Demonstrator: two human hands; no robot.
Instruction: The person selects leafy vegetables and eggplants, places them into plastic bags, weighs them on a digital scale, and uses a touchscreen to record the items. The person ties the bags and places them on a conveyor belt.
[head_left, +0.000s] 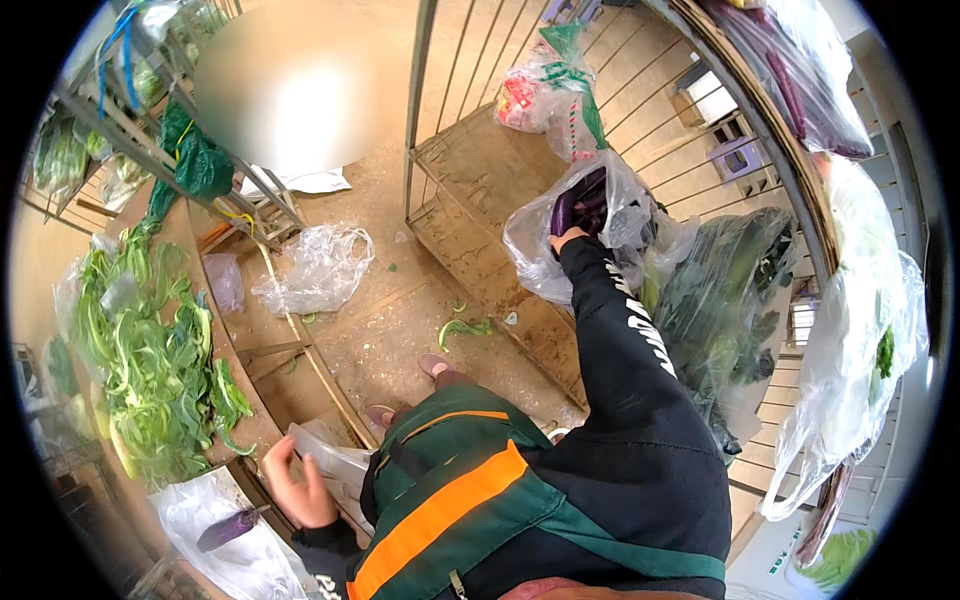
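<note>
My right hand (568, 238) reaches into the mouth of a clear plastic bag (529, 247) on a wooden shelf. Dark purple eggplants (581, 202) lie in that bag; my fingers are at the lower end of one, and whether they grip it is partly hidden. At the lower left, my left hand (298, 484) is raised beside the table edge, fingers apart, holding nothing. Below it, a single eggplant (229, 529) rests on a white plastic bag (180, 506).
Leafy greens (150, 360) cover the left table. A crumpled clear bag (326, 266) lies beyond it. Wrapped dark greens (720, 292) and a metal rack (414, 112) stand at the right. A leaf scrap (465, 328) is on the floor.
</note>
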